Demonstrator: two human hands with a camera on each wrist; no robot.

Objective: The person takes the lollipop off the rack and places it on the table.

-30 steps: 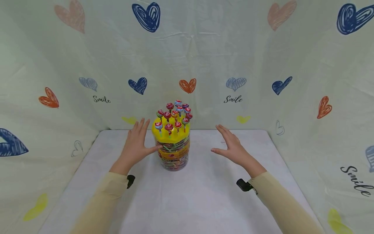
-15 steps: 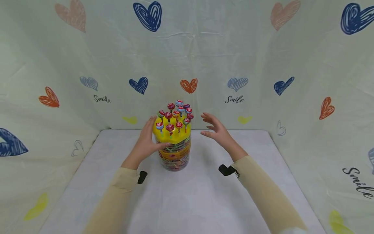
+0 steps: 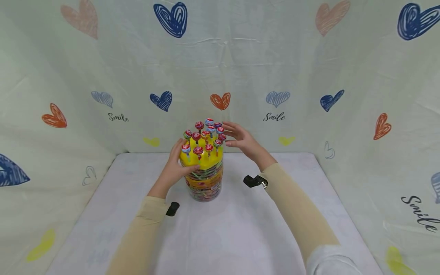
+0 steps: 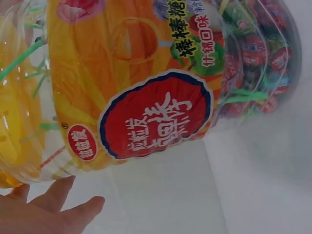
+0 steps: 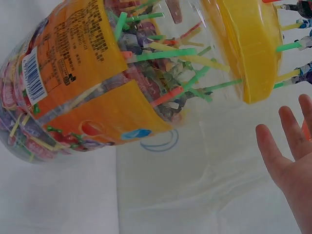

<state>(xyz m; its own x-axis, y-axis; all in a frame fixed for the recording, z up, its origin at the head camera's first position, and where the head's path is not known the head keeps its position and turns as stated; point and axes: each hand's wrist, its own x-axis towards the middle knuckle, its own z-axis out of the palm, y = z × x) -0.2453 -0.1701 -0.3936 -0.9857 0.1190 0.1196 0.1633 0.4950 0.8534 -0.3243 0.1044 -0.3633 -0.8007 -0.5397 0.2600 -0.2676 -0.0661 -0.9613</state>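
A clear plastic candy jar point(image 3: 205, 187) stands upright on the table, with wrapped lollipops inside and an orange label point(image 4: 156, 112). Several lollipops point(image 3: 205, 134) stick up from its yellow lid point(image 3: 206, 162). My left hand point(image 3: 173, 168) rests against the jar's upper left side, the thumb across the front just below the lid. In the left wrist view its spread fingers point(image 4: 58, 195) lie by the jar's neck, at least one apart from it. My right hand point(image 3: 245, 143) reaches in from the right beside the outer lollipops. Its fingers point(image 5: 268, 146) are extended, and no lollipop shows between them.
A white-covered table point(image 3: 220, 236) bears the jar near its back edge. A pale curtain point(image 3: 247, 68) printed with hearts and "Smile" hangs behind and on both sides. Dark wrist cameras point(image 3: 252, 181) stick out below both wrists.
My left hand has moved right to the jar's side and now stays there. The right hand has come left and up to the lollipops. The jar has not moved.
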